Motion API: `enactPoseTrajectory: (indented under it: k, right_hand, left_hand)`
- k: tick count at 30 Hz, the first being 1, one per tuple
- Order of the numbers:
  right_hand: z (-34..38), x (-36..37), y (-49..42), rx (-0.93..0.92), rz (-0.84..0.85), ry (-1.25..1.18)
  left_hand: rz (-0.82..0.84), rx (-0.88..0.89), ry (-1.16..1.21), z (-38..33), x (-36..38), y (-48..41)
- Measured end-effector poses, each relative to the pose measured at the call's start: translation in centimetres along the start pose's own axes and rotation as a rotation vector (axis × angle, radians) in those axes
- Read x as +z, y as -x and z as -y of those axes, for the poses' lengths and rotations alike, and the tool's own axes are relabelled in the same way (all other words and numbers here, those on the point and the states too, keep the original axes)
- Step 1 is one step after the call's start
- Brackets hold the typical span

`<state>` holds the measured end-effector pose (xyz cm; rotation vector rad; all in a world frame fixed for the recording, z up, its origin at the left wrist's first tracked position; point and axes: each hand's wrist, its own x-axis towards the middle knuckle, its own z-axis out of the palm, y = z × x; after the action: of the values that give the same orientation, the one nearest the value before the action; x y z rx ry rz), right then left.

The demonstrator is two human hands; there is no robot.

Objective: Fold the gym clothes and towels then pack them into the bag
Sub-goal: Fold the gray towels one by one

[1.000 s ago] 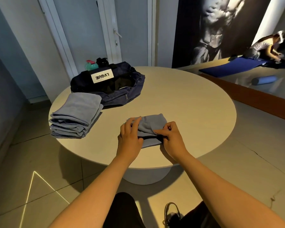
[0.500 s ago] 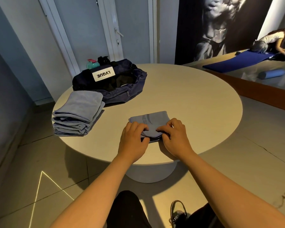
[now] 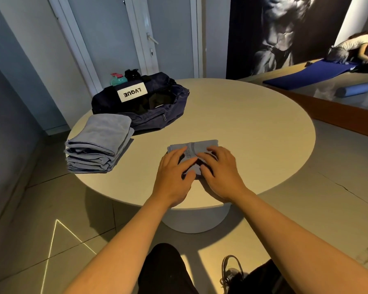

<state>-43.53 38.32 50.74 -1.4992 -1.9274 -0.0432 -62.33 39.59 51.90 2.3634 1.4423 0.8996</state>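
Observation:
A small grey-blue folded garment (image 3: 202, 145) with a printed band lies on the round beige table (image 3: 253, 124) near its front edge. My left hand (image 3: 174, 172) and my right hand (image 3: 220, 169) lie side by side on its near half, fingers spread and pressing it flat. They hide the garment's front edge. A stack of folded grey-blue towels (image 3: 98, 145) sits at the table's left edge. Behind the stack stands the dark navy bag (image 3: 157, 115) with a white label, its top open and its inside dark.
A teal bottle (image 3: 116, 80) and a black bottle (image 3: 132, 74) stand behind the bag. White doors are beyond the table. At the right runs a wooden ledge (image 3: 338, 115), with a blue mat (image 3: 310, 75), a foam roller (image 3: 354, 90) and a crouching person (image 3: 353, 47) beyond it.
The garment's near part was folded over away from me, making a smaller bundle. Both hands went from pinching its edge to pressing down on top of it.

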Motion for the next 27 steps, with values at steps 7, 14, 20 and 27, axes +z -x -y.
enactPoseTrajectory:
  k: [7, 14, 20, 27]
  right_hand:
    - [0.3, 0.6, -0.3, 0.14, 0.198, 0.052]
    - [1.1, -0.2, -0.2, 0.259, 0.111, 0.102]
    - [2.4, -0.9, -3.5, 0.238, -0.073, -0.065]
    - [2.3, 2.2, -1.9, 0.263, 0.189, 0.137]
  left_hand:
    - [0.188, -0.124, -0.204, 0.1, 0.8, -0.7]
    - [0.146, -0.29, -0.224, 0.8, 0.9, -1.0]
    - [0.16, -0.279, -0.093, 1.0, 0.6, -2.4]
    - [0.187, -0.349, -0.282, 0.8, 0.8, -1.3]
